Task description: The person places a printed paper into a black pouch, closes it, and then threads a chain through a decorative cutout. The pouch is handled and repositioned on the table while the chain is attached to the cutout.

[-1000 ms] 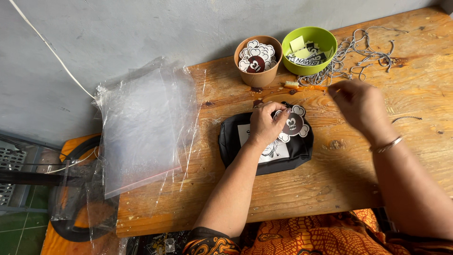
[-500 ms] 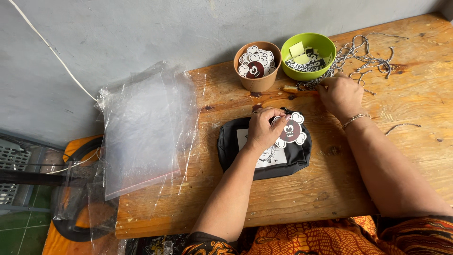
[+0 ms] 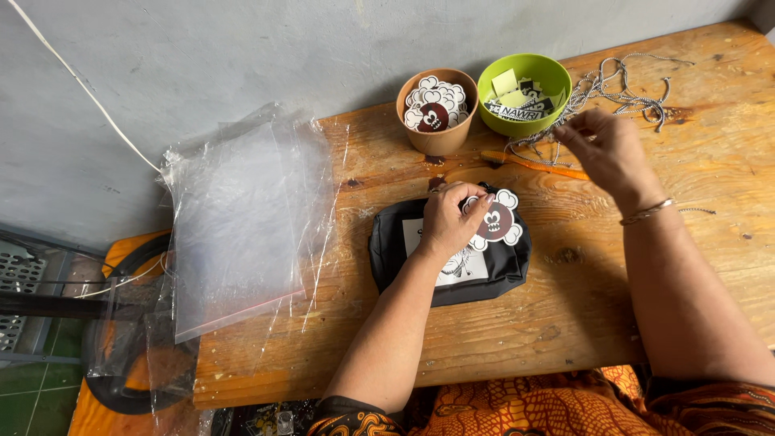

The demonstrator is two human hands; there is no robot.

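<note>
I read this as a small home packing workshop: a rough wooden table (image 3: 726,266) pushed against a bare grey wall (image 3: 242,56), a stack of clear plastic bags (image 3: 234,226), a brown cup of die-cut stickers (image 3: 436,113), a green bowl of printed tags (image 3: 525,93), loose ball chains (image 3: 622,89), and a tiled floor (image 3: 24,396) below.

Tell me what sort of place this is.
Likely a small home packing bench: a rough wooden table against a bare wall, a stack of clear plastic bags, and a brown cup of die-cut stickers beside ball chains.
</note>
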